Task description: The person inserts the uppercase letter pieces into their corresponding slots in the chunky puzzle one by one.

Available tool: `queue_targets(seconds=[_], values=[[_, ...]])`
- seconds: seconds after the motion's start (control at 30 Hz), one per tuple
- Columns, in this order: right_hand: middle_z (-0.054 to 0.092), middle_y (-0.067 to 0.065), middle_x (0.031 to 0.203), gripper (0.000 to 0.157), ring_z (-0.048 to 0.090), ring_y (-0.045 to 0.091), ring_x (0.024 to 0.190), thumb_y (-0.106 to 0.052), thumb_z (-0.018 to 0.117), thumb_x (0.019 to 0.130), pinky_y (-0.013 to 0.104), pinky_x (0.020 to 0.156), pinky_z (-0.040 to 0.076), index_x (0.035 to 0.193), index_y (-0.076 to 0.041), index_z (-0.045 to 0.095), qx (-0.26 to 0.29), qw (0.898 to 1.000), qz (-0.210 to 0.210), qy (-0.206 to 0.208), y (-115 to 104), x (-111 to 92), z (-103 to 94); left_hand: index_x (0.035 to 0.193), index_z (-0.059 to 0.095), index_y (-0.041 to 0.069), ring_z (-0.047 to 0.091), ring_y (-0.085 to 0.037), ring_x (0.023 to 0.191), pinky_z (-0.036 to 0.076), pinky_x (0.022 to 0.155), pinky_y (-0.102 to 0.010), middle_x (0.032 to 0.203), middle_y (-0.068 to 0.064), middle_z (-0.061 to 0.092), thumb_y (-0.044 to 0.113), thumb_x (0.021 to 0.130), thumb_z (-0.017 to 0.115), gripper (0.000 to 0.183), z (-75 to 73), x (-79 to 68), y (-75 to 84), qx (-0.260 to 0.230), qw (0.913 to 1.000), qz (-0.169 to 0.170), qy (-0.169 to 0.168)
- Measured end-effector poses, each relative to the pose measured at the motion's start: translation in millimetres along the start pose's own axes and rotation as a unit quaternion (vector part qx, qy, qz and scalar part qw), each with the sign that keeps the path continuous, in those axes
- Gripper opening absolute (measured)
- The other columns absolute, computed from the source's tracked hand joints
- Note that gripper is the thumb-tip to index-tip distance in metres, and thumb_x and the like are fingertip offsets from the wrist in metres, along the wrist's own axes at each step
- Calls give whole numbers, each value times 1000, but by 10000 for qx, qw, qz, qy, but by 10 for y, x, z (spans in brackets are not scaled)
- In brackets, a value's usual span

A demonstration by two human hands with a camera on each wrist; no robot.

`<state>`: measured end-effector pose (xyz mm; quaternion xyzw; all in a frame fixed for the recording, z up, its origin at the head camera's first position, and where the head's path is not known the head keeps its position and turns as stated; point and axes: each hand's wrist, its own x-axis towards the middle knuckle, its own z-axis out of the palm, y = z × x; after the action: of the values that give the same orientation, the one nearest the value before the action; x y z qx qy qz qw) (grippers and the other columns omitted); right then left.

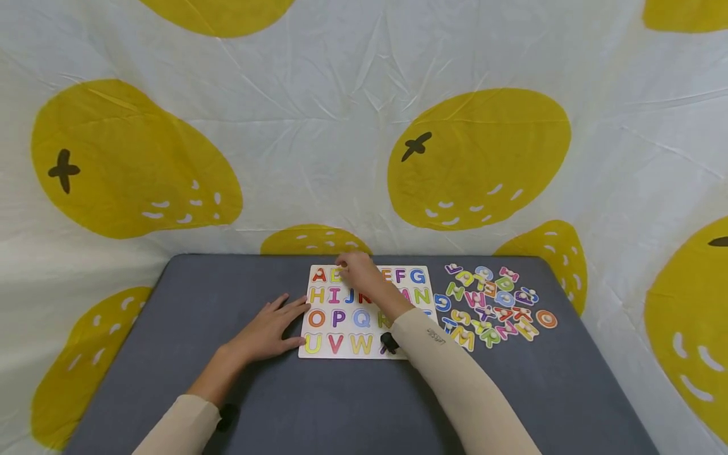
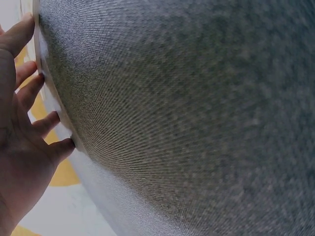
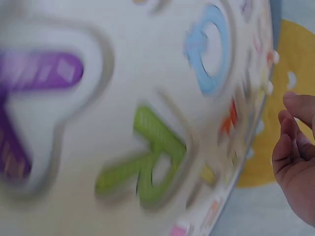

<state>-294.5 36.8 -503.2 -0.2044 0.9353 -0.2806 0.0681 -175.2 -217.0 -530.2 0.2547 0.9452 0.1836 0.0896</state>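
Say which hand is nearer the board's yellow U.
Left. The left hand is at the left edge of the board, just beside the yellow U; the right hand is at the board's far edge.

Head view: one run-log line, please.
left hand: at left edge of white rectangular alphabet board | right hand: over its top row, grip unclear | multicoloured letter pieces: scattered right of board

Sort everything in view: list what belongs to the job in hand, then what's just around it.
Part of the job:
letter board
loose letters to its right
left hand, at the board's left edge
right hand, over the board's top row

Just around it:
grey table
fruit-patterned cloth behind
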Motion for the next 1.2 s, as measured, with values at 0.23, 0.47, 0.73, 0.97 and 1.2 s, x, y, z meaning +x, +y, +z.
queue_targets(seconds=[0.23, 0.47, 0.73, 0.97, 1.2], values=[[73, 9, 118, 25, 67, 24, 106, -10, 69, 99, 40, 95, 56, 123, -5, 73, 357, 9989, -192, 230, 237, -172, -222, 158, 44, 20, 24, -46, 155, 23, 117, -74, 167, -3, 38, 49, 93, 73, 77, 14, 7, -6, -3, 10000, -5, -6], [73, 11, 113, 24, 67, 25, 100, -8, 70, 98, 41, 90, 57, 121, -3, 73, 426, 9979, -137, 461, 453, -451, -452, 158, 44, 20, 25, -46, 155, 23, 118, -74, 167, -3, 38, 49, 93, 73, 78, 12, 11, -22, -8, 10000, -5, -10], [72, 7, 104, 23, 63, 23, 94, -10, 70, 98, 40, 84, 56, 120, -3, 73, 416, 9968, 219, 648, 823, -807, -749, 159, 44, 20, 24, -46, 156, 22, 118, -74, 167, -3, 37, 50, 93, 73, 78, 17, 10, -21, -50, 10000, -7, -32], [73, 12, 104, 23, 65, 27, 94, -10, 69, 99, 44, 83, 54, 120, -1, 72, 272, 9926, 401, 1117, 1329, -1084, -1054, 158, 45, 20, 24, -47, 155, 22, 117, -75, 167, -3, 38, 49, 92, 74, 77, 11, -2, -7, -92, 9999, -41, -14], [71, 18, 105, 27, 64, 31, 94, -13, 68, 100, 47, 86, 53, 124, 2, 69, 43, 9861, 985, 1338, 1833, -1325, -1333, 158, 44, 20, 24, -47, 155, 22, 117, -75, 167, -3, 38, 50, 93, 73, 78, 24, 4, 6, -77, 10000, -53, -20]])
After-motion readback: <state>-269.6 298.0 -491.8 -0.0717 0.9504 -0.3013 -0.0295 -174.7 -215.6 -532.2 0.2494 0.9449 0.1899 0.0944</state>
